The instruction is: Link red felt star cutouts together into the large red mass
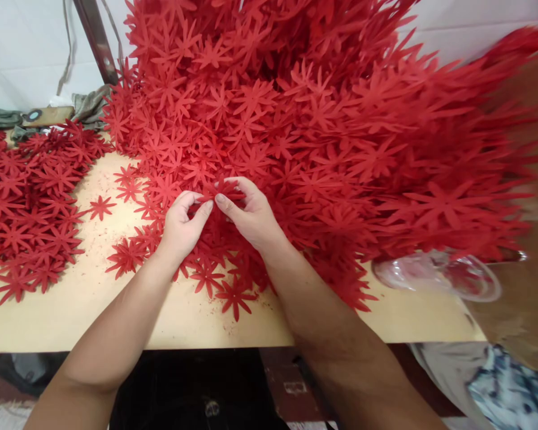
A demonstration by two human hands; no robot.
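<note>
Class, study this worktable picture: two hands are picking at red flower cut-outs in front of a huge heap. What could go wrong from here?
1. The big heap rises steeply right behind both hands; pulling pieces from its foot might make it slide over them.
2. Loose flowers lie close to the table's front edge and could be brushed off by a forearm.
3. The left hand and right hand pinch one thin flower together; tugging apart might tear a petal.
</note>
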